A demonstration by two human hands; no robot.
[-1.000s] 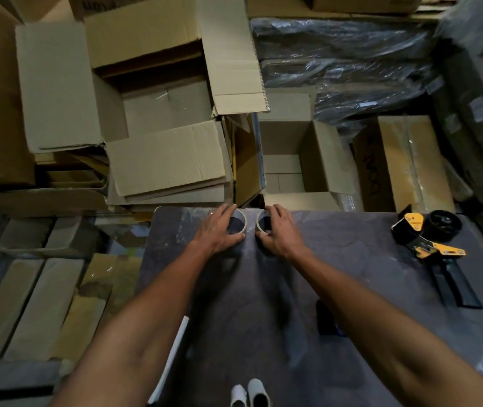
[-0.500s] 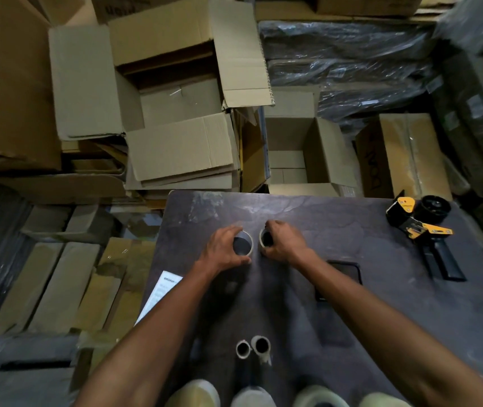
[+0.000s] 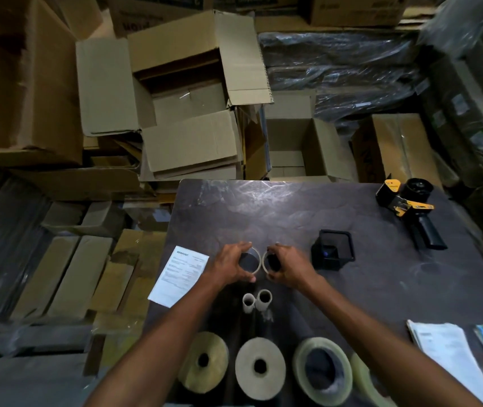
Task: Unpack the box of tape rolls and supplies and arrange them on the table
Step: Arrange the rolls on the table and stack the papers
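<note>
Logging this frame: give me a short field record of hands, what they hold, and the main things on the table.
left hand: grips a thin tape ring standing on the table
right hand: grips a second thin ring beside the first
rings: side by side; contact unclear
small tubes: two, upright, just nearer than the hands
large rolls: row along the near edge
tape dispenser: far right, lying down
printed sheet: left edge of table
black holder: right of the right hand
paper stack: near right
</note>
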